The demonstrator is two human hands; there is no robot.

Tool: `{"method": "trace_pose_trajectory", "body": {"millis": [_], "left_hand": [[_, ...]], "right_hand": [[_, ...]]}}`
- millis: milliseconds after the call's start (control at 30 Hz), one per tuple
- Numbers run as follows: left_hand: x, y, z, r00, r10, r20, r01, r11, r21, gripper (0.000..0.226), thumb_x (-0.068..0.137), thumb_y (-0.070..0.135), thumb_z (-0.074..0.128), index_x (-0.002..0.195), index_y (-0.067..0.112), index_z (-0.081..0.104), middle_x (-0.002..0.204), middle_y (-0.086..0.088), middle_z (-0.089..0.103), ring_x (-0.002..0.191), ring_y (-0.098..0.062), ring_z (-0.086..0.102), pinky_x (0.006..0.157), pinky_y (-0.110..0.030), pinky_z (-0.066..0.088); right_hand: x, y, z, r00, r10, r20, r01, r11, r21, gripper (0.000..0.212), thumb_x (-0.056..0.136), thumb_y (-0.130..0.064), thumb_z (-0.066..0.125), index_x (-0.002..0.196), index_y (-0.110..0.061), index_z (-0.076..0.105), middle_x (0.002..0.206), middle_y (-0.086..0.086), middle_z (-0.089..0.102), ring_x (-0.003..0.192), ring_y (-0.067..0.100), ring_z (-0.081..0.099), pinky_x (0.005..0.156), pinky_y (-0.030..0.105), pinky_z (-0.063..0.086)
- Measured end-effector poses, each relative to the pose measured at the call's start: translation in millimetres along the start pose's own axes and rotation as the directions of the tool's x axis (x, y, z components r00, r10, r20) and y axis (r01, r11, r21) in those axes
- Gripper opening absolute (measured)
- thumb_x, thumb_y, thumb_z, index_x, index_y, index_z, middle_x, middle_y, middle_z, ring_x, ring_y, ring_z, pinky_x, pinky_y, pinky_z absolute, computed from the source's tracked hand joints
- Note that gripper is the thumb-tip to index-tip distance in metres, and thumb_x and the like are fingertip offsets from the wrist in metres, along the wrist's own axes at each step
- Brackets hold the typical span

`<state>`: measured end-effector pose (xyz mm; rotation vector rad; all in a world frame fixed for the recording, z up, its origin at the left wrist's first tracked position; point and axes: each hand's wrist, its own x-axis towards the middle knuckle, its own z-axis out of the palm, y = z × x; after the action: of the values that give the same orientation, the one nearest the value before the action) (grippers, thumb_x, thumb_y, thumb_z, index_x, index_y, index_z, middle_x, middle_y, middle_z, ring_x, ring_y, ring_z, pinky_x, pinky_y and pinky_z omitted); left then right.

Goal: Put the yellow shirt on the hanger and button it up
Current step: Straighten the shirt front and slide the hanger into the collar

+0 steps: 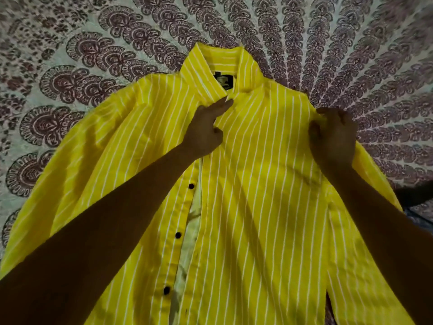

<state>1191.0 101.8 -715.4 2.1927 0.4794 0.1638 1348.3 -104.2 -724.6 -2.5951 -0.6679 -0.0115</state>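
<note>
While the yellow shirt (257,172) is lying front-up on the patterned bedspread (70,55), with its collar (218,64) pointing away from the person, the right hand (332,134) is gripping the shoulder, its fingers curling tightly round a fold of cloth. The left hand (203,132) is sitting at the top of the front opening, with the forefinger stretching toward the collar and the other fingers curling in. Whether they are pinching the edge, I cannot tell. The hanger is not showing anywhere. It may be lying inside the shirt, but no hook is poking out of the collar. Lower down the front is gaping, and three black buttons (178,235) are sitting undone beside the paler inner cloth.

Several things are looking risky from here. The right hand's pull on the shoulder may be dragging the whole shirt sideways over the bedspread, throwing the two front edges out of line. A button could then be going into the wrong hole. If the hanger is not yet inside, closing the top first would be making it harder to slip in.
</note>
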Motion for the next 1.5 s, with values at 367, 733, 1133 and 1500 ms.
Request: {"method": "trace_pose_trajectory", "body": {"millis": [367, 733, 1133, 1500], "left_hand": [[9.3, -19.2, 11.4, 0.98, -0.146, -0.138, 0.142, 0.989, -0.038, 0.051, 0.078, 0.03, 0.043, 0.124, 0.01, 0.055, 0.122, -0.013, 0.06, 0.113, -0.027, 0.055, 0.093, -0.031, 0.041], [72.3, 11.4, -8.9, 0.903, -0.409, 0.128, 0.417, 0.767, -0.487, 0.047, 0.077, -0.018, 0.044, 0.116, 0.001, 0.061, 0.079, 0.0, 0.065, 0.069, -0.01, 0.058, 0.062, -0.018, 0.049], [60.5, -31.9, -7.3, 0.992, -0.028, -0.126, 0.075, 0.919, 0.388, 0.068, 0.078, 0.003, 0.05, 0.143, 0.013, 0.032, 0.152, -0.019, 0.02, 0.136, -0.033, 0.03, 0.108, -0.036, 0.022], [-105.3, 16.7, 5.3, 0.964, -0.211, -0.164, 0.221, 0.975, 0.04, 0.035, 0.079, 0.045, 0.066, 0.093, 0.023, 0.043, 0.066, 0.013, 0.055, 0.056, -0.002, 0.059, 0.055, -0.028, 0.046]], "right_hand": [[38.3, 5.1, -16.6, 0.909, 0.26, 0.325, -0.272, 0.962, -0.009, 0.035, 0.082, -0.023, 0.068, 0.114, -0.008, 0.065, 0.111, 0.021, 0.066, 0.104, 0.033, 0.062, 0.088, 0.036, 0.044], [73.3, 23.1, -28.7, 0.919, 0.334, 0.209, -0.309, 0.94, -0.141, 0.03, 0.088, -0.014, 0.057, 0.117, -0.015, 0.065, 0.117, 0.02, 0.064, 0.101, 0.03, 0.065, 0.088, 0.037, 0.051], [62.0, 1.7, -6.4, 0.943, 0.245, 0.227, -0.176, 0.942, -0.286, 0.045, 0.082, -0.024, 0.062, 0.125, -0.012, 0.052, 0.13, 0.024, 0.047, 0.123, 0.042, 0.042, 0.1, 0.05, 0.036], [-82.4, 30.0, -30.1, 0.938, 0.226, -0.264, -0.194, 0.971, 0.141, 0.026, 0.09, -0.028, 0.05, 0.098, -0.009, 0.066, 0.094, 0.019, 0.065, 0.087, 0.036, 0.059, 0.076, 0.034, 0.039]]}}
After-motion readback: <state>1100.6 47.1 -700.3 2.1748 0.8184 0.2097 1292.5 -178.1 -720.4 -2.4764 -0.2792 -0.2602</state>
